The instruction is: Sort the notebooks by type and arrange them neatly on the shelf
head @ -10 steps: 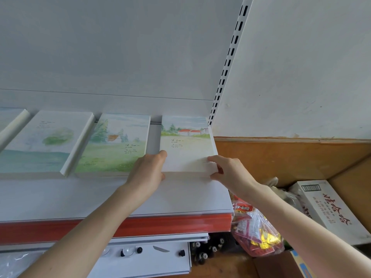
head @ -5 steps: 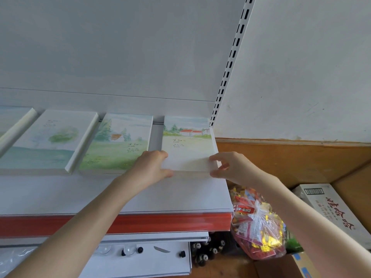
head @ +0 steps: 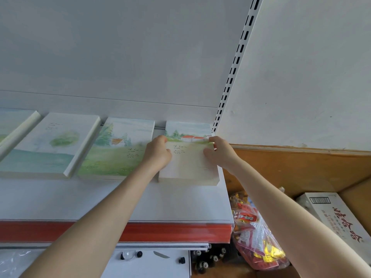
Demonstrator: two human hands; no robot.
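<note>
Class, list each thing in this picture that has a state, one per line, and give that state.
red-roof notebook, flat on the shelf, closed, held at both sides
left hand, grips its left edge
right hand, grips its right edge
meadow notebook, flat, closed
tree notebook, flat, closed

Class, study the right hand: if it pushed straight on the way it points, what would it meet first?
Holding the red-roofed notebook at its far corner, the right hand would probably reach the shelf's white back panel next; depth is unclear.
</note>
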